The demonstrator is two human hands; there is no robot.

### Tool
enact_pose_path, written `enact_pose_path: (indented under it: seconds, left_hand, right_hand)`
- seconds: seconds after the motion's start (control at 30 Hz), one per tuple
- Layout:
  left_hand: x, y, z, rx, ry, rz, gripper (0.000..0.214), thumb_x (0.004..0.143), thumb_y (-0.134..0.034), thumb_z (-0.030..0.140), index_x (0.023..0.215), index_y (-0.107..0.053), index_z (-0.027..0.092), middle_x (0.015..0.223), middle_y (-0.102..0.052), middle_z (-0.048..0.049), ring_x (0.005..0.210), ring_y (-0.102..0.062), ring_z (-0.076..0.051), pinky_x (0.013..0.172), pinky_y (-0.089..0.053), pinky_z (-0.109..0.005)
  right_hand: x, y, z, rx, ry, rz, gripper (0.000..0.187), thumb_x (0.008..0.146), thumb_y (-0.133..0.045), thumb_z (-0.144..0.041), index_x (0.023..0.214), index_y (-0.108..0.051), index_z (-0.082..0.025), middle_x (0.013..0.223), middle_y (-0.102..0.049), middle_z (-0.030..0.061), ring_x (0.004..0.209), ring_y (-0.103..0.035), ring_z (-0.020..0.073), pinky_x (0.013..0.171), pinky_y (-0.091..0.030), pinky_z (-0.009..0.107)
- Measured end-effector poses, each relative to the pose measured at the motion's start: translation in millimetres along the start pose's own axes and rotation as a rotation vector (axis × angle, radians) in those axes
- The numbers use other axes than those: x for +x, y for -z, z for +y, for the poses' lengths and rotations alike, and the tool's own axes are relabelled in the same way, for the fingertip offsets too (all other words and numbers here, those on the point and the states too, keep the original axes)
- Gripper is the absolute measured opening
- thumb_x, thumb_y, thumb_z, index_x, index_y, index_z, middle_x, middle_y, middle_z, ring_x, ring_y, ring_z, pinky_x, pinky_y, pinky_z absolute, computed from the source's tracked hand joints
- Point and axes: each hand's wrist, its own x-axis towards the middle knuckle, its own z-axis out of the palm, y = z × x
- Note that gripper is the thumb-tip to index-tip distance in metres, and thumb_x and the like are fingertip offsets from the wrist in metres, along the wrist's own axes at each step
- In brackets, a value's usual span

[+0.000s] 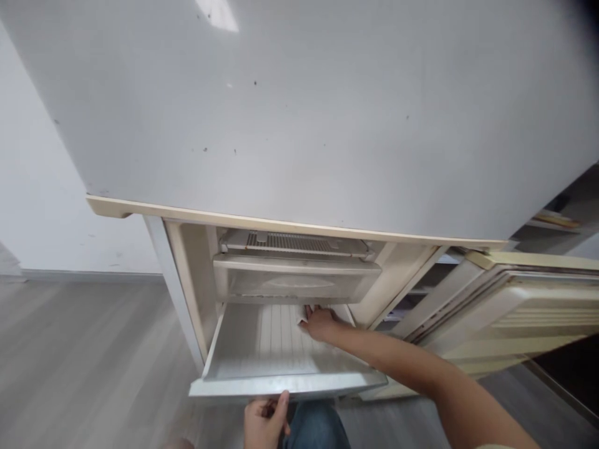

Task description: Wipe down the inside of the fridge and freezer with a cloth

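A white freezer drawer (287, 381) with a ribbed bottom is pulled out of the lower compartment of a refrigerator. My left hand (266, 423) is at the front of this drawer, fingers curled and thumb against its lower front edge. Reaching into the drawer from the right, my right hand (319, 324) is low over the ribbed bottom, toward the back. Its fingers are bent round a small white piece of cloth or tissue (302, 320), mostly hidden by the hand. No other item shows inside the drawer.
Above hangs a second, closed drawer (299, 280), with a wire-like rack (299, 242) over it. The refrigerator's closed upper door (299, 125) juts out overhead. Its lower door (515, 312) stands open at right. Shelves show behind that door. Left are a white wall and grey floor (93, 349).
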Motion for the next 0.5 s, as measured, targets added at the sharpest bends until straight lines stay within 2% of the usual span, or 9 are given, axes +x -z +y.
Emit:
enact_pose_path:
  seconds: [0.07, 0.13, 0.23, 0.3, 0.33, 0.4, 0.43, 0.5]
  left_hand:
    - [-1, -0.6, 3, -0.003, 0.002, 0.009, 0.062, 0.060, -0.059, 0.077, 0.033, -0.054, 0.021, 0.028, -0.054, -0.0046, 0.031, -0.050, -0.015, 0.041, -0.040, -0.026]
    - [-2, -1.3, 6, 0.000, -0.006, 0.014, 0.063, 0.060, -0.058, 0.077, 0.030, -0.050, 0.022, 0.027, -0.053, -0.0044, 0.031, -0.050, -0.015, 0.042, -0.040, -0.026]
    - [-3, -2.3, 9, -0.007, -0.012, 0.027, 0.064, 0.060, -0.059, 0.077, 0.028, -0.047, 0.022, 0.027, -0.053, -0.0040, 0.030, -0.050, -0.015, 0.042, -0.040, -0.026]
    - [-4, -2.7, 10, -0.018, -0.003, 0.032, 0.064, 0.059, -0.059, 0.077, 0.029, -0.047, 0.022, 0.027, -0.052, -0.0037, 0.030, -0.050, -0.015, 0.041, -0.039, -0.026]
    - [-4, -2.7, 10, -0.018, 0.003, 0.034, 0.063, 0.059, -0.060, 0.077, 0.029, -0.047, 0.022, 0.027, -0.052, -0.0036, 0.030, -0.050, -0.015, 0.040, -0.038, -0.026]
    - [-3, -2.2, 9, -0.012, 0.004, 0.032, 0.063, 0.059, -0.060, 0.077, 0.029, -0.048, 0.022, 0.027, -0.053, -0.0036, 0.030, -0.050, -0.015, 0.041, -0.038, -0.026]
    - [-3, -1.7, 8, -0.010, -0.001, 0.026, 0.063, 0.060, -0.060, 0.076, 0.030, -0.049, 0.022, 0.027, -0.053, -0.0036, 0.030, -0.050, -0.014, 0.042, -0.039, -0.026]
    - [-3, -0.5, 6, -0.013, -0.006, 0.007, 0.062, 0.061, -0.060, 0.075, 0.031, -0.052, 0.022, 0.028, -0.054, -0.0037, 0.031, -0.051, -0.014, 0.043, -0.040, -0.025]
  right_hand:
    - [-8, -10, 2, -0.085, 0.101, -0.019, 0.076, 0.088, -0.056, -0.045, 0.150, -0.029, -0.010, 0.151, -0.025, 0.0291, 0.130, -0.042, 0.0437, 0.099, -0.039, 0.060]
    - [-21, -21, 11, -0.138, 0.362, -0.033, 0.083, 0.082, -0.065, -0.040, 0.152, -0.026, -0.017, 0.157, -0.012, 0.0215, 0.139, -0.029, 0.0411, 0.108, -0.031, 0.054]
    - [-30, -34, 20, -0.087, 0.790, -0.072, 0.083, 0.079, -0.069, -0.031, 0.151, -0.027, -0.030, 0.160, -0.008, 0.0077, 0.146, -0.006, 0.0354, 0.116, -0.019, 0.050]
    - [-24, -35, 16, -0.015, 0.911, -0.083, 0.081, 0.080, -0.066, -0.029, 0.150, -0.026, -0.034, 0.161, -0.006, 0.0042, 0.147, 0.004, 0.0317, 0.118, -0.011, 0.049]
    - [-18, -34, 11, 0.022, 0.896, -0.071, 0.080, 0.081, -0.064, -0.029, 0.151, -0.025, -0.033, 0.161, -0.004, 0.0049, 0.147, 0.006, 0.0310, 0.119, -0.009, 0.049]
    - [0, -25, -4, 0.104, 0.749, -0.031, 0.078, 0.083, -0.060, -0.028, 0.152, -0.022, -0.029, 0.161, -0.004, 0.0086, 0.147, 0.000, 0.0316, 0.118, -0.009, 0.050]
    - [9, -19, -11, 0.155, 0.641, -0.013, 0.076, 0.084, -0.058, -0.027, 0.152, -0.023, -0.026, 0.160, -0.009, 0.0105, 0.146, -0.009, 0.0322, 0.117, -0.014, 0.050]
    - [25, -4, -21, 0.249, 0.456, -0.005, 0.067, 0.087, -0.052, -0.028, 0.150, -0.031, -0.024, 0.155, -0.030, 0.0112, 0.140, -0.032, 0.0312, 0.114, -0.026, 0.047]
